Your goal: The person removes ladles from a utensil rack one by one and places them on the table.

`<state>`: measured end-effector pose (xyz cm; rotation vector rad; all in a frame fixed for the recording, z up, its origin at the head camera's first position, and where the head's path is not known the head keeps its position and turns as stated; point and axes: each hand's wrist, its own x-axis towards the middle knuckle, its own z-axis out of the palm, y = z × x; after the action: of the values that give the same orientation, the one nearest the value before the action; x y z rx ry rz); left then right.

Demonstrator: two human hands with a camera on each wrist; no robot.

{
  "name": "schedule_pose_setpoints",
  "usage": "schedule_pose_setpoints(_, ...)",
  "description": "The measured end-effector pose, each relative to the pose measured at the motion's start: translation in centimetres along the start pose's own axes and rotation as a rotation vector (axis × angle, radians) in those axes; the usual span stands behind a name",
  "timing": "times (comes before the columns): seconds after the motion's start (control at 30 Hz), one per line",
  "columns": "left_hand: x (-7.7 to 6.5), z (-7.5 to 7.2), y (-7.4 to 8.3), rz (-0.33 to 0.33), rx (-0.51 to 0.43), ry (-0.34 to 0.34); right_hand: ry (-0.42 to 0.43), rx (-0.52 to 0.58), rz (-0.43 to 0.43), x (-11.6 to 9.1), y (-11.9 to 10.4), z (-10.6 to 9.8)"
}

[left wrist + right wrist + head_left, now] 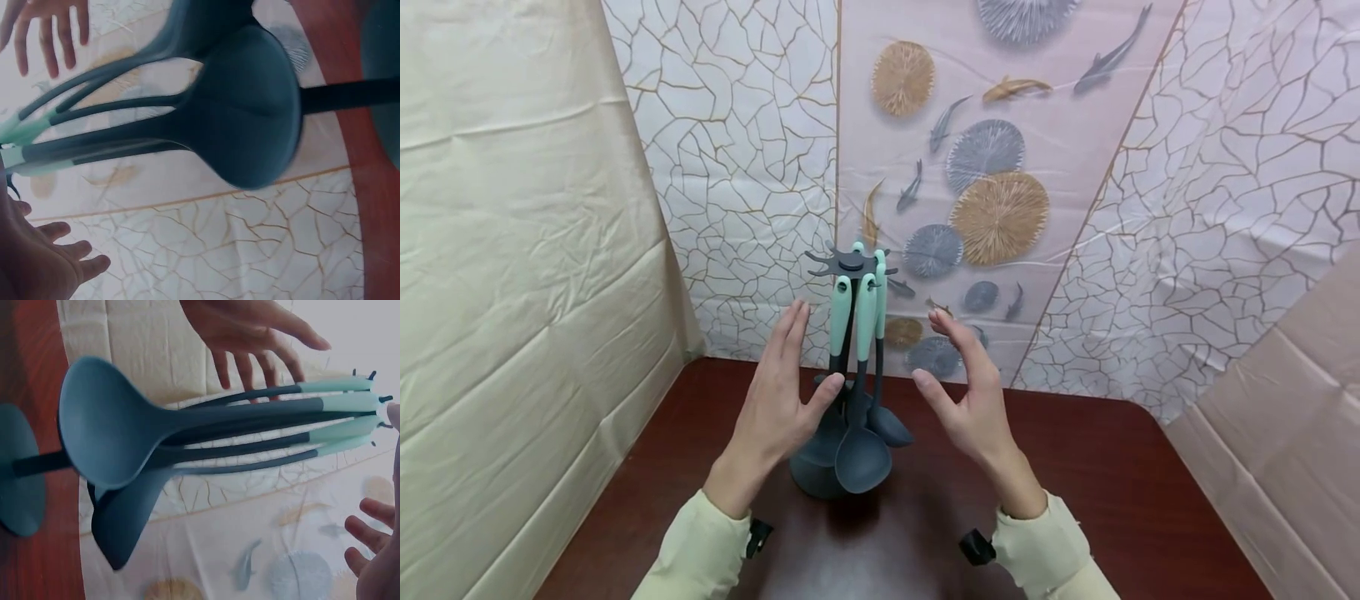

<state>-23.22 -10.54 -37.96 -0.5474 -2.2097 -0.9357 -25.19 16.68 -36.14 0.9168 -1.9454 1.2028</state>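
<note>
A dark utensil stand (851,262) with a hooked top and a round base (814,482) stands upright on the table. Several dark utensils with mint-green handles hang from it, among them a ladle (863,461) at the front. To its left is my left hand (775,404), fingers extended and thumb overlapping the utensils in the head view. My right hand (976,404) hovers apart on the right, palm turned inward and fingers slightly bent. Both wrist views show the hands on either side of the handles, holding nothing; the ladle bowl (109,422) looms large in the right one.
The stand is on a dark reddish-brown table (1075,500). Behind it hangs a patterned cloth (760,150) with fish and round motifs, and plain beige cloth (527,292) lines the left side. A black wrist strap piece (977,547) shows at the right sleeve.
</note>
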Motion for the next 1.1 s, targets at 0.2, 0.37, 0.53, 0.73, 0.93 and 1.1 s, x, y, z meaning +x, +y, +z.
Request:
schedule_pose_setpoints(0.2, 0.2, 0.2, -1.1, 0.048, 0.020, 0.018, 0.039, -0.084, -0.026, -0.8, 0.4, -1.0)
schedule_pose_setpoints(0.37, 0.7, -0.1, -1.5, 0.088, 0.022, 0.047, 0.061, -0.134, -0.037, -1.8, 0.7, -1.8)
schedule_pose_setpoints(0.53, 0.6, -0.1, -2.0, 0.078, 0.034, 0.052, 0.072, -0.177, -0.081, -2.4, 0.8, -2.4)
schedule_pose_setpoints(0.73, 0.2, 0.1, -2.5, 0.049, 0.012, 0.039, 0.080, -0.201, -0.091, -3.0, 1.0, -2.7)
schedule_pose_setpoints(0.93, 0.0, 0.3, -2.9, -0.006, -0.059, 0.027, 0.065, -0.182, -0.057, -4.1, 1.5, -2.4)
schedule_pose_setpoints(1.1, 0.2, 0.5, -3.1, -0.030, -0.133, 0.005, 0.047, -0.174, -0.005, -5.1, 1.7, -2.0)
